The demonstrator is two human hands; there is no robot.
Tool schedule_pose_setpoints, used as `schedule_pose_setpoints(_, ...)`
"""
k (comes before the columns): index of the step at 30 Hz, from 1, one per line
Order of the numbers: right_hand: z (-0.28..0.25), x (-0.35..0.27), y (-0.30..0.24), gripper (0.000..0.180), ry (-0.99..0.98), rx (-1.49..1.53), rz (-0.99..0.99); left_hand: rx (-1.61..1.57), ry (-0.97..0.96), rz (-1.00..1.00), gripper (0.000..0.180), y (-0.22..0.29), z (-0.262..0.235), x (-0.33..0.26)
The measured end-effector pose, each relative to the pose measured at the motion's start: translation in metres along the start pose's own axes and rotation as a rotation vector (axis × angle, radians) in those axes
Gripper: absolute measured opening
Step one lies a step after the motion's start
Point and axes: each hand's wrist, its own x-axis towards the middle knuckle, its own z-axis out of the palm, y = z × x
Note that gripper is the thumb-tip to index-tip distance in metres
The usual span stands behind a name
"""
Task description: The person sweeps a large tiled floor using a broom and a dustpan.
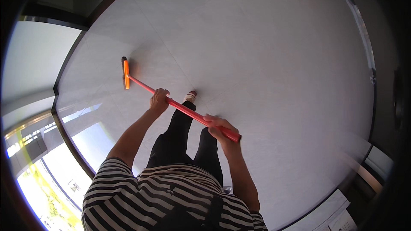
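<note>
A push broom with a red handle [186, 110] slants across in front of me, from upper left to lower right. Its orange head [126, 73] with dark bristles is at the far left, over the grey floor. My left hand [159, 99] is wrapped round the handle about midway along. Near the top end of the handle, my right hand [220, 127] grips it, with the fingers slightly blurred. The handle's dark-tipped end sticks out past the right hand.
Smooth grey floor tiles [265, 51] spread ahead and to the right. A dark baseboard and pale wall panel [40, 55] stand at left, with a bright window [47, 192] below. My foot [191, 96] is close under the handle. White cabinet-like surfaces [321, 214] are at lower right.
</note>
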Motion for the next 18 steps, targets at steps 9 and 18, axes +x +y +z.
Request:
schedule_pose_setpoints(9,-0.112,-0.036,-0.129,0.022,0.305,0.009,-0.137,0.14,-0.659,0.311,0.027,0.266,0.024,0.104)
schedule_pose_setpoints(18,-0.024,-0.104,-0.289,0.024,0.759,-1.011,-0.319,-0.403,-0.676,0.919,0.017,0.457,0.022,0.144)
